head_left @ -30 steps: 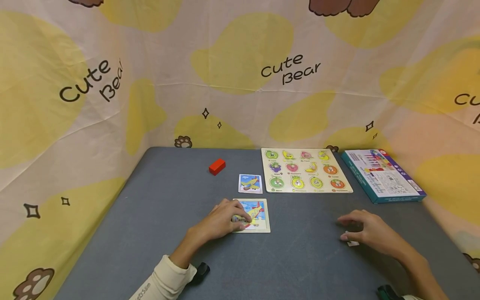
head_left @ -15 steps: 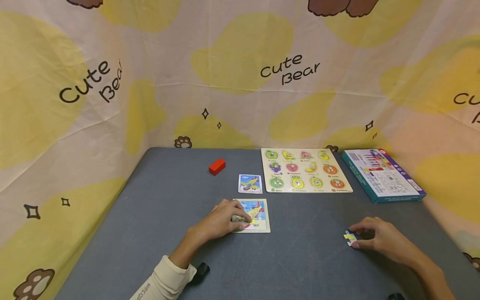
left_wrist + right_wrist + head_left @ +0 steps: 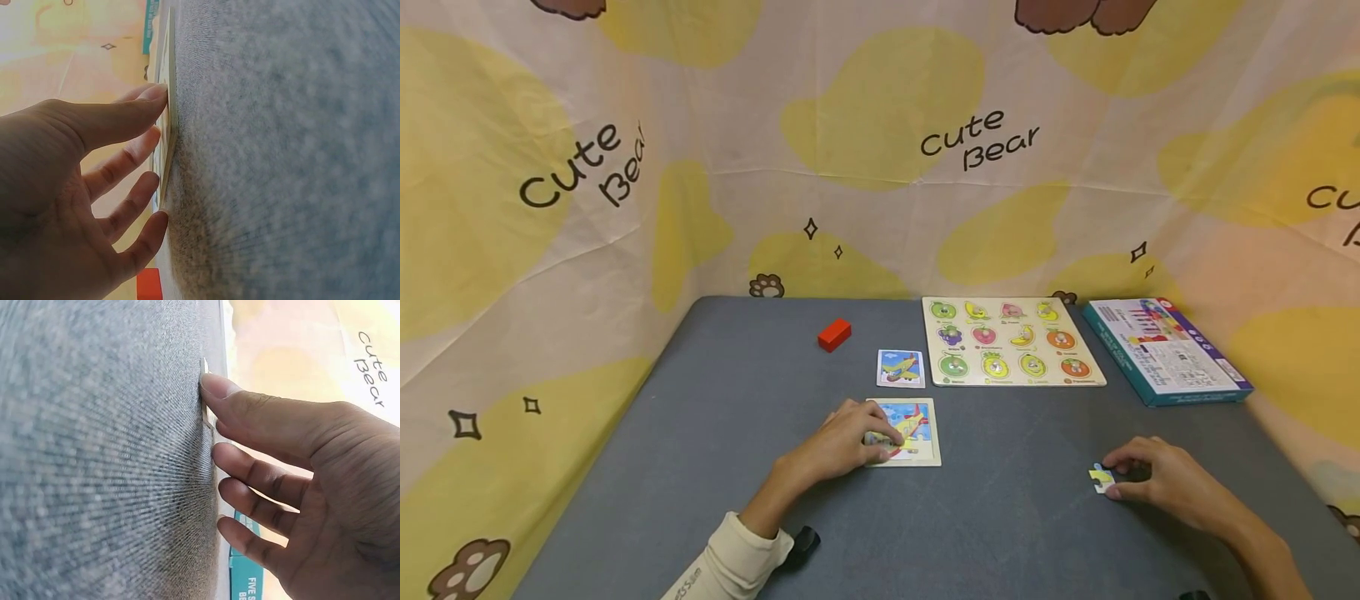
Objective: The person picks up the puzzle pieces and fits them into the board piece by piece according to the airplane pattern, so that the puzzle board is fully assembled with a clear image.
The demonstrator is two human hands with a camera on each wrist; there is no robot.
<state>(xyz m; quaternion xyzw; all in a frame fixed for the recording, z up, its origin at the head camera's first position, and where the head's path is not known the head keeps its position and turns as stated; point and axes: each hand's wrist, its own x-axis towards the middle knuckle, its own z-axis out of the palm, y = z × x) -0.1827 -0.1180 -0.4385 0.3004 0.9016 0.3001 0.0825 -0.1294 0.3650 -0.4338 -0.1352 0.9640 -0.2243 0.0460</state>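
Observation:
My left hand (image 3: 842, 437) rests with its fingertips on a small framed jigsaw puzzle (image 3: 925, 412) showing a yellow and red airplane. The hand covers the puzzle's left part. In the left wrist view, the thumb and spread fingers touch the pale frame (image 3: 169, 112) along its edge. Farther right, my right hand (image 3: 1165, 479) pinches a small jigsaw piece (image 3: 1100, 479) by its right side, between thumb and index finger. The piece is blue, yellow and white and lies at the table surface. From the right wrist it appears as a thin edge (image 3: 207, 415) by the thumb.
An airplane picture card (image 3: 900, 368) lies just behind the puzzle. A red block (image 3: 834, 334) is farther back on the left. Behind, toward the right, are a fruit board (image 3: 936, 371) and a teal-edged box (image 3: 1168, 354). Printed cloth (image 3: 880, 208) surrounds the grey table (image 3: 1000, 517).
The right hand has shifted slightly right and closer, from hovering over the mostly hidden jigsaw piece to pinching it, and its printed face now shows. The left hand stays in place.

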